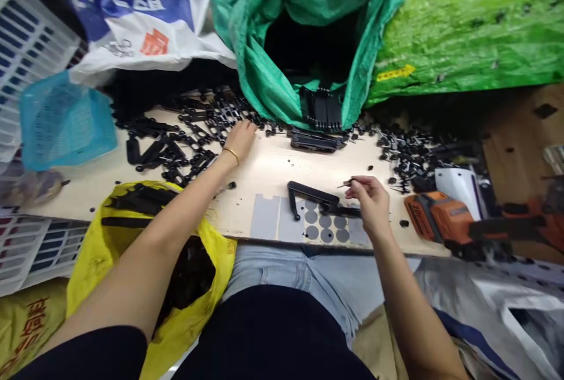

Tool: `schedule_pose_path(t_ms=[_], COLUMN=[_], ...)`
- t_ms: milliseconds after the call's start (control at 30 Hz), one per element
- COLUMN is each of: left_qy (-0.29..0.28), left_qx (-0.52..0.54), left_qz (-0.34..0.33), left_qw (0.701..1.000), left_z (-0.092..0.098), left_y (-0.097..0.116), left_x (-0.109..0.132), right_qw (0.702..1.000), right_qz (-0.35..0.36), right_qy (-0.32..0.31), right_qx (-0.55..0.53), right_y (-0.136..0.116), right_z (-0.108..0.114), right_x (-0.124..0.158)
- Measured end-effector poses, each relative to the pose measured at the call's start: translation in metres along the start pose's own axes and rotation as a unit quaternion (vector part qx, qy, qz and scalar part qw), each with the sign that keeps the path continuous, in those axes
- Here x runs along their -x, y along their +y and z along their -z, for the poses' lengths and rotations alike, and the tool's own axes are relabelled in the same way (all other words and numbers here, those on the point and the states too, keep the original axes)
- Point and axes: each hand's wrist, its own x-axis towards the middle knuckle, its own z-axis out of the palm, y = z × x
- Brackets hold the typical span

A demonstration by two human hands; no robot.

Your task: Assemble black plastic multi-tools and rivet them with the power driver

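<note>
My left hand (240, 140) reaches to the edge of a heap of small black parts (194, 133) at the back left of the board. Its fingers are bent and pressed together; whatever they hold is hidden. Above the board, my right hand (371, 201) pinches a small pin with a dark head (346, 184), its thin shank pointing left. Just left of that hand, a black jointed folding arm (312, 193) lies on the board, partly over grey pads (264, 215) and round grey discs (326, 235).
A green sack (247, 57) opens at the back, with black folded pieces (321, 144) before it. Loose black-headed pins (405, 154) and an orange power tool (440, 218) lie right. A yellow bag (220, 251) and blue basket (66, 121) stand left.
</note>
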Motion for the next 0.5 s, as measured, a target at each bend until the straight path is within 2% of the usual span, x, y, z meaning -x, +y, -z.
schedule_pose_path(t_ms=[67,133,200,267,333,367,433,500], left_qy=[0.046,0.09,0.099,0.068,0.035,0.026,0.017,0.008], left_qx=[0.069,0.194,0.357,0.5,0.581,0.601,0.617,0.608], left_qz=[0.003,0.019,0.058,0.102,0.13,0.137,0.146,0.145], left_qw=[0.997,0.977,0.927,0.858,0.803,0.787,0.773,0.781], left_z=[0.002,0.006,0.006,0.003,-0.002,-0.005,-0.009,-0.012], left_y=[0.009,0.025,0.044,0.064,0.08,0.086,0.094,0.097], left_x=[0.016,0.039,0.062,0.079,0.088,0.09,0.091,0.09], right_qw=[1.0,0.998,0.995,0.991,0.98,0.972,0.949,0.921], right_qz=[-0.01,-0.009,0.004,0.03,0.062,0.082,0.127,0.179], right_qy=[0.018,0.04,0.054,0.05,0.039,0.032,0.016,-0.016], right_qx=[0.008,0.038,0.079,0.124,0.183,0.217,0.287,0.346], right_y=[0.01,0.018,0.023,0.024,0.022,0.019,0.014,0.009], right_z=[-0.005,-0.004,-0.001,0.004,0.008,0.009,0.01,0.01], right_x=[0.015,0.025,0.032,0.035,0.037,0.038,0.038,0.038])
